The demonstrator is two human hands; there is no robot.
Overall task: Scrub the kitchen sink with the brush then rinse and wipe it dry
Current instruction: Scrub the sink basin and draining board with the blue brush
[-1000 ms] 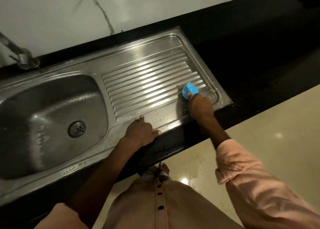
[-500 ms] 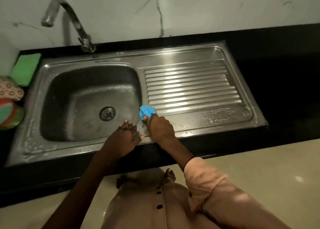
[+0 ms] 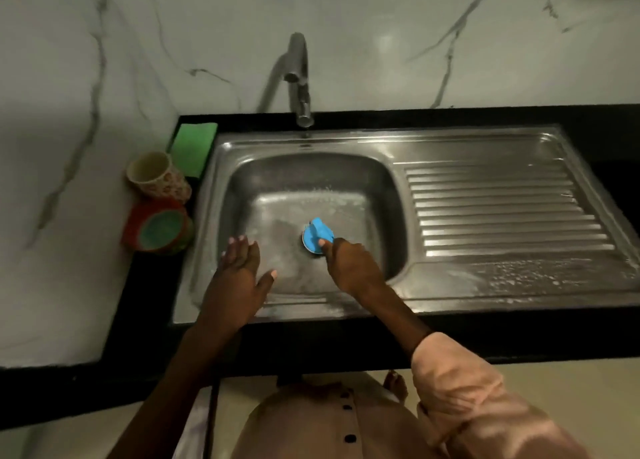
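Right hand grips the blue brush on the sink basin floor, handle ridge pointing toward the back edge; left hand spread flat, holding nothing, over the front-left corner.

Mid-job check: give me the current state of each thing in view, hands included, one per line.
right hand: gripping the blue brush, down in the basin
blue brush: pressed on the basin floor
left hand: fingers spread, holding nothing, over the basin's left edge
sink: wet, soapy film in the basin
drainboard: suds along the front strip
tap: no water stream visible
green sponge: lying flat, untouched
floral cup: tilted, looks empty
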